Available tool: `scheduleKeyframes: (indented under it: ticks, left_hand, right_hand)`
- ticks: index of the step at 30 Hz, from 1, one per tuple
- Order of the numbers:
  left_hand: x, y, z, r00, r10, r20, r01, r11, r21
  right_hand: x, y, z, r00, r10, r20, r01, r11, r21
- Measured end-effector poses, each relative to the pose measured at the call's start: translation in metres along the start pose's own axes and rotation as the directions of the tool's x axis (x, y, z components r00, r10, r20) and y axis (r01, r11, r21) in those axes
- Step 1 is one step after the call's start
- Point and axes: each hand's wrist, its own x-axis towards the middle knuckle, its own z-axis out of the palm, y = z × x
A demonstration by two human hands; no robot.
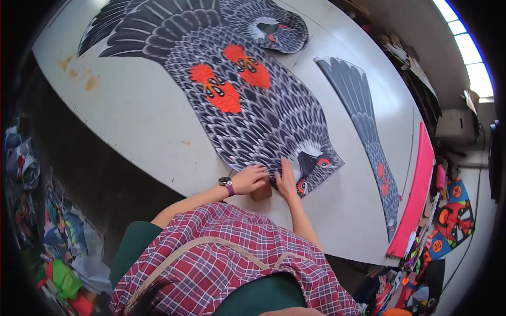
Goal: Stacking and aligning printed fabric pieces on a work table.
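Holding the bird-printed sheet flat should help — right hand on it, fingers extended; left hand curled at its edge, pinching unclear.

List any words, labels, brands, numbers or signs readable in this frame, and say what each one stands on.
None: no text is legible in this view.
Wristwatch: the dial is too small to read.
Large bird-print panel: feather and face artwork, no lettering visible.
Multicoloured printed piece at the right: dark marks in its orange circles, too small to make out.
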Motion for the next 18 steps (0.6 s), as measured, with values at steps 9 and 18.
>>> scheduleKeyframes:
  ticks: [9,18]
  left_hand:
    - [-0.055,-0.001,0.026,0.984,0.171,-0.044,-0.148,0.936,0.319]
    - [-0.074,-0.061,-0.076,0.914,0.215,-0.343,-0.061,0.911,0.408]
  right_hand:
    - [-0.05,0.005,-0.008,0.999,0.034,-0.039,-0.045,0.936,-0.348]
    - [-0.126,0.058,-0.134,0.993,0.101,-0.063,-0.118,0.742,-0.66]
